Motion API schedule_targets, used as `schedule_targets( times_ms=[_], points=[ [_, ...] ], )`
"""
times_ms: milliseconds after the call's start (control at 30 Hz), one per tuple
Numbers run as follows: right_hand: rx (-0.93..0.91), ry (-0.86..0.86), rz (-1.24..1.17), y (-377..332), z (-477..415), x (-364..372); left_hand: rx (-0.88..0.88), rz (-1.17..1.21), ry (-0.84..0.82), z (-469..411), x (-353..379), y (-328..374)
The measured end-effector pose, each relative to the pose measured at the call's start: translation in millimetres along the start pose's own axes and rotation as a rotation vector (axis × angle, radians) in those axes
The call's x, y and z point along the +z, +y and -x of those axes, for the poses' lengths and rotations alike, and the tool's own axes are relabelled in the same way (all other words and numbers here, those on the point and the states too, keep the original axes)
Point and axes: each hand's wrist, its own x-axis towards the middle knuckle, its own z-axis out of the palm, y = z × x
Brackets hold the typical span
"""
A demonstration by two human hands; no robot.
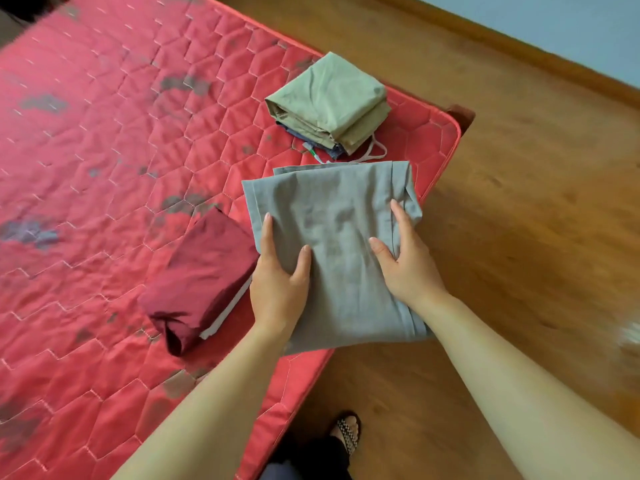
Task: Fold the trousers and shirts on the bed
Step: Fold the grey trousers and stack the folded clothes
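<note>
A grey garment (332, 209), folded into a long rectangle, lies at the near right edge of the red quilted bed (104, 150). My left hand (280, 282) grips its left side, thumb on top and fingers along the edge. My right hand (405, 258) holds its right side the same way. A folded maroon garment (204, 282) with a white layer under it lies just left of the grey one. Farther back near the bed's corner sits a folded olive-green garment (332, 98) on top of a blue one (311, 140).
The bed's right edge runs diagonally beside a wooden floor (519, 202). A wooden bed corner post (462, 114) shows past the mattress. My foot in a sandal (348, 431) stands on the floor by the bed. A pale wall lies at the top right.
</note>
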Motion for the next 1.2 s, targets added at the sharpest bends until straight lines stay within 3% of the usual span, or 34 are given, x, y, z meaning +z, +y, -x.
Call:
schedule_targets(
  times_ms=[367, 733, 933, 1033, 1100, 1200],
  points=[
    [-0.044, -0.083, 0.050, 20.3, -194.2, -62.0, -0.007, 0.082, -0.005, -143.4, 92.4, 72.8],
    [-0.152, -0.266, 0.147, -14.2, -418.9, -76.1, -0.142, 0.134, 0.063, -306.2, 131.1, 134.4],
    [-0.192, -0.463, 0.252, -4.1, -529.1, -53.4, -0.285, 0.187, 0.141, -364.6, 165.3, 132.7],
    [-0.140, -0.599, 0.435, 13.4, -580.8, -30.0, -0.441, 0.044, 0.192, -392.6, 194.8, 117.9],
    [-0.143, -0.583, 0.535, 18.2, -599.5, -19.0, -0.569, -0.174, 0.202, -405.1, 212.2, 113.1],
    [-0.405, -0.390, 0.589, 17.5, -596.2, -8.7, -0.393, -0.401, 0.226, -418.4, 232.2, 115.7]
  ],
)
